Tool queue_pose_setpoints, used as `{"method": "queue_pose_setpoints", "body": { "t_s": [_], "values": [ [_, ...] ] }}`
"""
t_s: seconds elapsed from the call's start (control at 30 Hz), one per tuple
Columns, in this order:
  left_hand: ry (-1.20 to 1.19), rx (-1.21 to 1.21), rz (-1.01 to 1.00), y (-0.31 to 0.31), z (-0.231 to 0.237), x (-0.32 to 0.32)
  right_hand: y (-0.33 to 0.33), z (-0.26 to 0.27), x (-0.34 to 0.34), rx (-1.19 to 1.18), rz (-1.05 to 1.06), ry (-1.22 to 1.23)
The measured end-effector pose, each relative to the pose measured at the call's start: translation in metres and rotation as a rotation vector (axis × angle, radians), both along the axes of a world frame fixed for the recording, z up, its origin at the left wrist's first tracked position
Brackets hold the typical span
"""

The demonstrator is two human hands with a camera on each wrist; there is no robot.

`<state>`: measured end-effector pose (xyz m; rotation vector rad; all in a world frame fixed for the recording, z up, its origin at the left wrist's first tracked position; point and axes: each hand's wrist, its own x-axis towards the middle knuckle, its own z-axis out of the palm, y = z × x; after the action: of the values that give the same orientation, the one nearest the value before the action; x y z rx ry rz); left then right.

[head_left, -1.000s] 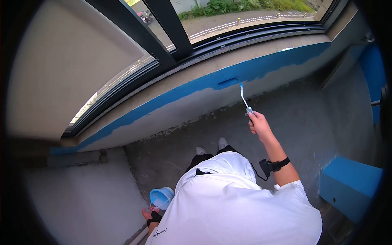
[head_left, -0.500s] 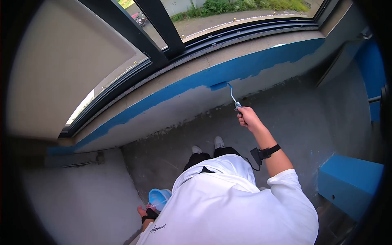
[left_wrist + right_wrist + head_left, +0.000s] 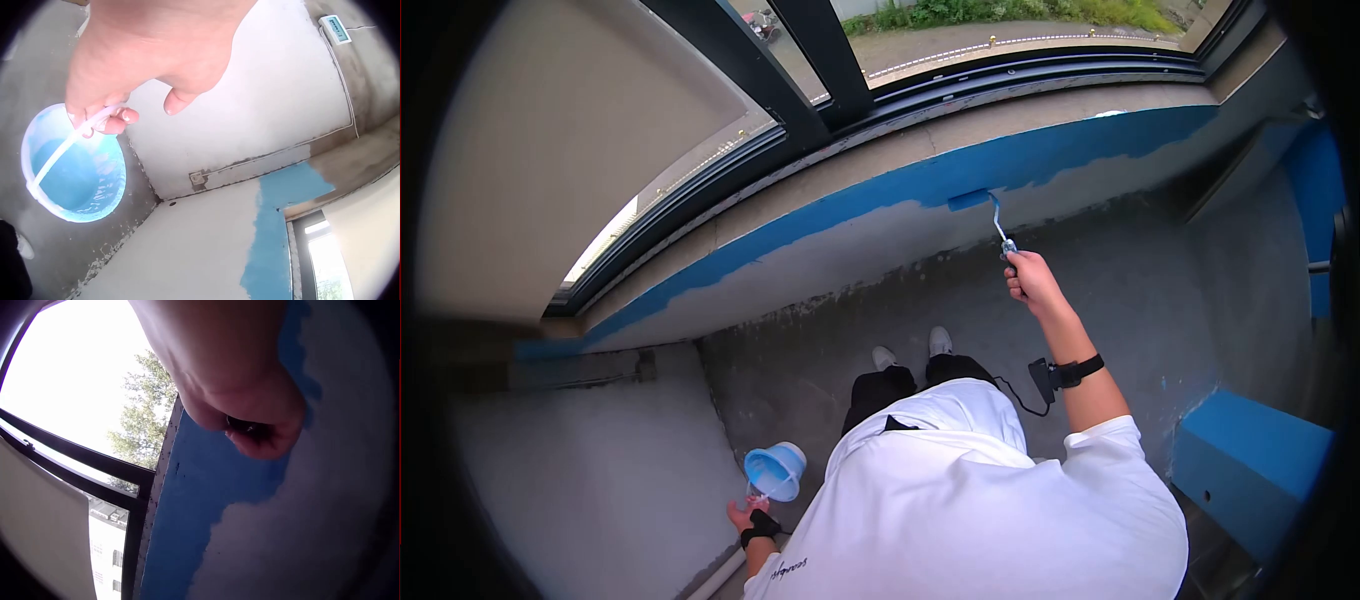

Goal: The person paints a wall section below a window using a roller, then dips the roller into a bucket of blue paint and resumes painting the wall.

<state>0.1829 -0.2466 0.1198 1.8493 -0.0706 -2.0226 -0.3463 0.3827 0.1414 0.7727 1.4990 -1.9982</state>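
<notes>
My right hand (image 3: 1032, 278) grips the handle of a paint roller (image 3: 998, 222), its wire frame reaching up to the wall below the window. The blue roller head (image 3: 970, 200) lies against the lower edge of the blue paint band (image 3: 880, 202). In the right wrist view the right hand (image 3: 262, 419) is curled round the dark handle end, and the roller itself is hidden. Low on the left, my left hand (image 3: 750, 518) has its fingers hooked round the white handle (image 3: 59, 153) of a paint bucket (image 3: 775, 472). Light blue paint (image 3: 72, 178) coats the bucket's inside.
Above the wall runs a window sill (image 3: 930, 135) with a dark window frame (image 3: 1000, 85). A blue box-like block (image 3: 1255, 450) stands at the right. Grey floor (image 3: 1100, 290) spreads around my shoes (image 3: 940, 341). Bare wall (image 3: 800, 255) shows under the paint.
The roller head first shifted left and down along the wall, then stayed near the paint's lower edge. The bucket and left hand have swung slightly away from my body.
</notes>
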Motion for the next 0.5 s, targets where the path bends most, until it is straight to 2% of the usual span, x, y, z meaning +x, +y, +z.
{"method": "queue_pose_setpoints", "body": {
  "t_s": [0.07, 0.17, 0.23, 0.33, 0.4, 0.5],
  "values": [
    [-0.118, -0.134, -0.120, 0.004, 0.002, 0.003, -0.002, -0.026, -0.009, 0.016, 0.016, -0.043],
    [-0.128, -0.005, -0.065, 0.003, 0.010, 0.011, 0.000, -0.050, -0.019, 0.051, 0.030, -0.055],
    [-0.146, -0.046, -0.051, 0.012, 0.015, 0.019, 0.003, -0.052, -0.013, 0.080, 0.051, -0.066],
    [-0.200, -0.086, -0.019, 0.024, 0.023, 0.030, 0.024, -0.034, -0.006, 0.037, 0.065, -0.036],
    [-0.240, -0.090, 0.008, 0.028, 0.029, 0.038, 0.038, -0.012, 0.004, -0.012, -0.001, -0.005],
    [-0.227, -0.091, -0.042, 0.033, 0.037, 0.047, 0.050, 0.007, 0.005, -0.029, -0.020, 0.010]
  ]
}}
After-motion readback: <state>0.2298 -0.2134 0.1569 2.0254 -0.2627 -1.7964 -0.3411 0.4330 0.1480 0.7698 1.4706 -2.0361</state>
